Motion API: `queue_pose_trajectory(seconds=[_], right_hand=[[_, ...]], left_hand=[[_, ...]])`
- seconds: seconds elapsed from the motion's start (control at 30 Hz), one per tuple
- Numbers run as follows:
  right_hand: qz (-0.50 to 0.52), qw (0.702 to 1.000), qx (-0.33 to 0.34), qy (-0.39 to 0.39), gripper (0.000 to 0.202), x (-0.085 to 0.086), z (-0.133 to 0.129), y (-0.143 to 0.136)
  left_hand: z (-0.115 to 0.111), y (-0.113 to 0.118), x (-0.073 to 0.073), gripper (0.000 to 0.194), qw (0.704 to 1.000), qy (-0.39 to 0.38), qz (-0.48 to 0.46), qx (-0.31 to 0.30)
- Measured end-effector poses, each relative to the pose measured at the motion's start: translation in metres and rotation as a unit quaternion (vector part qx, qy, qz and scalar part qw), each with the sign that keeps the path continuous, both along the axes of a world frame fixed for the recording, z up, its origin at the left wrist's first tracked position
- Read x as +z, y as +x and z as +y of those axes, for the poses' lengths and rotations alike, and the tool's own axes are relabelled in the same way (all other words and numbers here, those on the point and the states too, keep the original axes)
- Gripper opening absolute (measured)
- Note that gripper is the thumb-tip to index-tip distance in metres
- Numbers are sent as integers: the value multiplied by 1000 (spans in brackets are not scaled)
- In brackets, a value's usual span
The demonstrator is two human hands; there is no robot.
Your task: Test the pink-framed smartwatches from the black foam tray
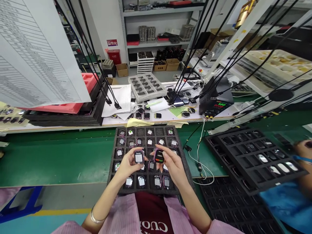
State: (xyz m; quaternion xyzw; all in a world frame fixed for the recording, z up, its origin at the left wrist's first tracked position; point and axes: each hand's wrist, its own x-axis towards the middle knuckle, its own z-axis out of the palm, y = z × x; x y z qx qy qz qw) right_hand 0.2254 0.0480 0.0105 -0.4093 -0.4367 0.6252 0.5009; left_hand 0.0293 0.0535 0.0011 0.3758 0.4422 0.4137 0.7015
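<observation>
Over a black foam tray (157, 190), my left hand (129, 165) grips a smartwatch case (139, 157) whose lit screen shows a pale grid. To its right my right hand (172, 162) pinches a purple-rimmed smartwatch case (159, 156) with a dark screen carrying a red-orange and green bar. Neither watch has a strap. The tray's square pockets hold several similar watch cases, many with white screens lit, such as one watch case (141, 181) at the near side. My hands cover some of the middle pockets.
Another person's hand (304, 150) is at the right, beside stacked black trays (237, 156). Behind my tray, a shelf holds papers (119, 100), a clear parts tray (146, 86) and a power supply (215, 100). Black cables (192, 48) hang overhead; a white cable (207, 169) lies on the green bench.
</observation>
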Motion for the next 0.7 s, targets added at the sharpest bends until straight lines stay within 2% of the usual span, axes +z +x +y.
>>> queue_pose_trajectory(seconds=[0.13, 0.23, 0.37, 0.5, 0.7], right_hand=[[-3, 1000, -10, -10, 37, -1, -4, -1], [-10, 1000, -17, -19, 38, -2, -7, -1], [-8, 999, -18, -26, 38, -4, -11, -1], [-9, 999, -20, -27, 38, -5, -15, -1], [5, 1000, -17, -23, 34, -6, -19, -2]], left_hand=[[-5, -5, 3, 69, 995, -50, -69, -50], [-9, -6, 5, 62, 986, -82, -126, -75], [-15, -1, 10, 47, 974, -94, -199, -46], [-21, 6, 18, 37, 990, -42, -137, -2], [-21, 10, 24, 40, 996, -14, -83, 24]])
